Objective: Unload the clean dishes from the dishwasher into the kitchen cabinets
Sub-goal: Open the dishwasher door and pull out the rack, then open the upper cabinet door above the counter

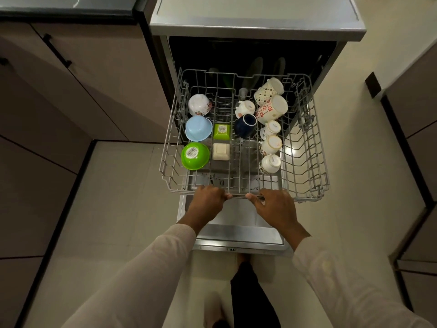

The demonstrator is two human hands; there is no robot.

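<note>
The dishwasher's grey wire upper rack (305,162) is pulled out over the open door (238,230). My left hand (208,202) and my right hand (274,204) both grip the rack's front rail. On the rack's left side lie upturned bowls: a white floral one (199,104), a light blue one (198,128) and a green one (194,155). Beside them sit a small green square dish (221,131) and a white square dish (220,151). A dark blue cup (246,125) lies mid-rack. Several patterned white mugs (272,110) and small cups (270,163) line the right side.
Brown cabinets with black handles (58,49) stand on the left, under a dark countertop (68,8). More cabinet fronts (416,143) run along the right. Pale floor tiles (127,197) lie on both sides of the door. My foot (243,259) is just below the door's edge.
</note>
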